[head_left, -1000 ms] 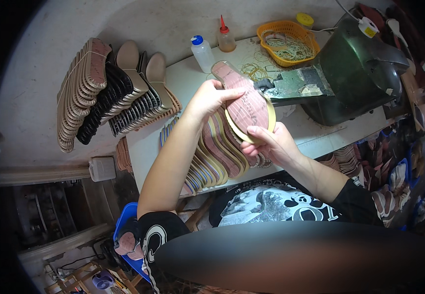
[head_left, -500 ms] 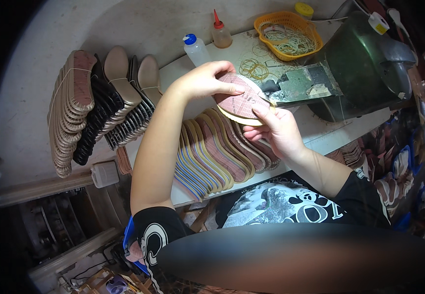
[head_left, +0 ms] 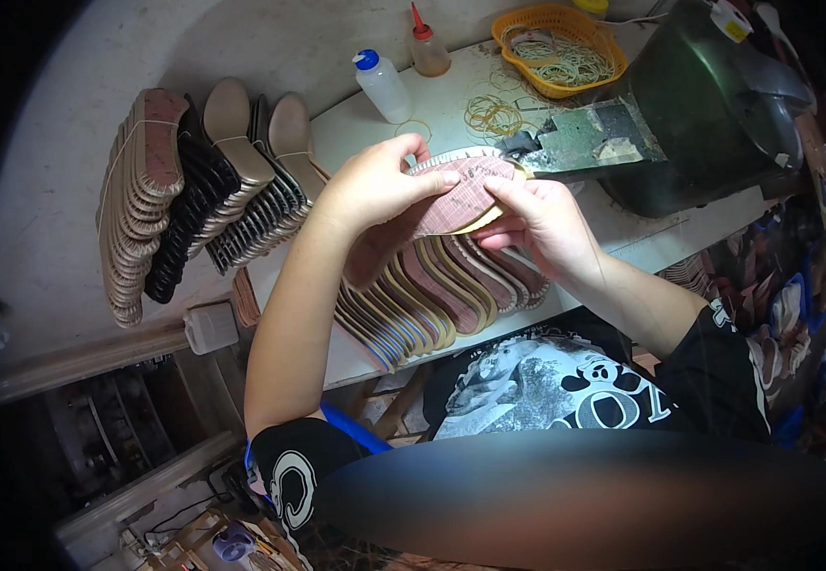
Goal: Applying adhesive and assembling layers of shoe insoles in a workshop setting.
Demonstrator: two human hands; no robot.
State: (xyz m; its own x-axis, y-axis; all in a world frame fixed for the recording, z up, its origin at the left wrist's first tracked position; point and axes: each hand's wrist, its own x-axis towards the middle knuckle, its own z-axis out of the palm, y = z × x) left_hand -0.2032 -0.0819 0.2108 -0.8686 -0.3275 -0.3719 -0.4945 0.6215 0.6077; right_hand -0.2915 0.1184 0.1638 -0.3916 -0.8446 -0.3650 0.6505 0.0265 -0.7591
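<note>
My left hand (head_left: 381,183) and my right hand (head_left: 548,221) both grip a shoe insole (head_left: 453,202) with a pinkish, crosshatched underside and dark markings. A white pleated strip runs along its far edge, and some yellow shows below its near edge. The left hand is closed on the far-left side, thumb on top; the right hand pinches the right end. That end is against the tip of a machine's flat arm (head_left: 584,143), where the exact contact is hidden. Just beneath, a row of similar insoles (head_left: 446,290) overlaps on the white table (head_left: 341,138).
The machine's dark green body (head_left: 708,124) stands at the right. Behind are a blue-capped bottle (head_left: 381,90), a red-tipped bottle (head_left: 429,55), a yellow basket (head_left: 608,81) of rubber bands and loose bands (head_left: 494,116). Bundled insoles (head_left: 160,171) stack at the left.
The insole has turned at the machine's tip, so more of its white pleated far edge and its length toward the left show. Both hands have shifted with it and still grip it.
</note>
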